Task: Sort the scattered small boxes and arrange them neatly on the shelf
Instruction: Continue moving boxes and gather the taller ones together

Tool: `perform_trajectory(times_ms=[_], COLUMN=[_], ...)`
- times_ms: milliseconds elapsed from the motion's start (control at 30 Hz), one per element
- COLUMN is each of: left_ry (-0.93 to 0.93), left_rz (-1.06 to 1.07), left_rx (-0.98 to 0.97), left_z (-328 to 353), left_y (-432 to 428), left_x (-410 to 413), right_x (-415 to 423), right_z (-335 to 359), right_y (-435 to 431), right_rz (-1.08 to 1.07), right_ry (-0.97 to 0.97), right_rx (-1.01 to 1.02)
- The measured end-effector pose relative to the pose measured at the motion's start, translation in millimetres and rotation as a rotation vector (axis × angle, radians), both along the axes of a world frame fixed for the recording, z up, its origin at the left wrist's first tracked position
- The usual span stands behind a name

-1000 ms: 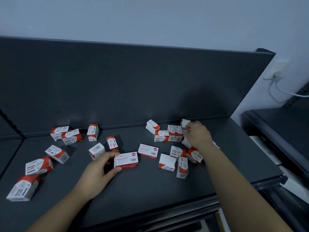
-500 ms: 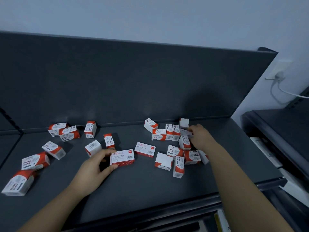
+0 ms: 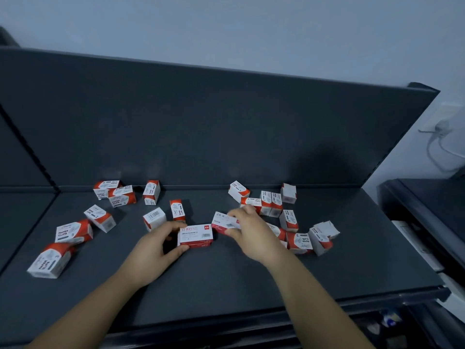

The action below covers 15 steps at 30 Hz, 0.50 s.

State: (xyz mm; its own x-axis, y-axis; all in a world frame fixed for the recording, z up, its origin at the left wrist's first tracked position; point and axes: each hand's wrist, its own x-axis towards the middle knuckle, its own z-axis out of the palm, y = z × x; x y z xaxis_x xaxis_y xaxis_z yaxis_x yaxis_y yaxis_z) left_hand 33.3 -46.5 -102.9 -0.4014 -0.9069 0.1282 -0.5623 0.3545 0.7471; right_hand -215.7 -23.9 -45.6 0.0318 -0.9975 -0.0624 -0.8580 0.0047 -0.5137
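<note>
Both grips work on the shelf [image 3: 226, 285]: left grip [image 3: 151, 250] clasps a flat box [image 3: 196, 235], right grip [image 3: 251, 235] pinches a second flat box [image 3: 221, 220]; sorting seems underway, next they need stacking flush

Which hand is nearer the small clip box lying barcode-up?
Left. The left hand sits just in front of the barcode box, gripping a staple box; the right hand is farther right, pinching another flat box.

Matt dark shelf [image 3: 226, 285]; printed cardboard boxes [image 3: 196, 235].
</note>
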Motion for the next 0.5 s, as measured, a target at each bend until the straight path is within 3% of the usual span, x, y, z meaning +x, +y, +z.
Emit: perform_trajectory(times_ms=[500], left_ry=[0.053], left_rz=[-0.013], left_rx=[0.016], left_z=[2], left_y=[0], left_x=[0], right_x=[-3], right_z=[-15], right_y=[0], right_rz=[-0.038], right_ry=[0.056], right_rx=[-0.003])
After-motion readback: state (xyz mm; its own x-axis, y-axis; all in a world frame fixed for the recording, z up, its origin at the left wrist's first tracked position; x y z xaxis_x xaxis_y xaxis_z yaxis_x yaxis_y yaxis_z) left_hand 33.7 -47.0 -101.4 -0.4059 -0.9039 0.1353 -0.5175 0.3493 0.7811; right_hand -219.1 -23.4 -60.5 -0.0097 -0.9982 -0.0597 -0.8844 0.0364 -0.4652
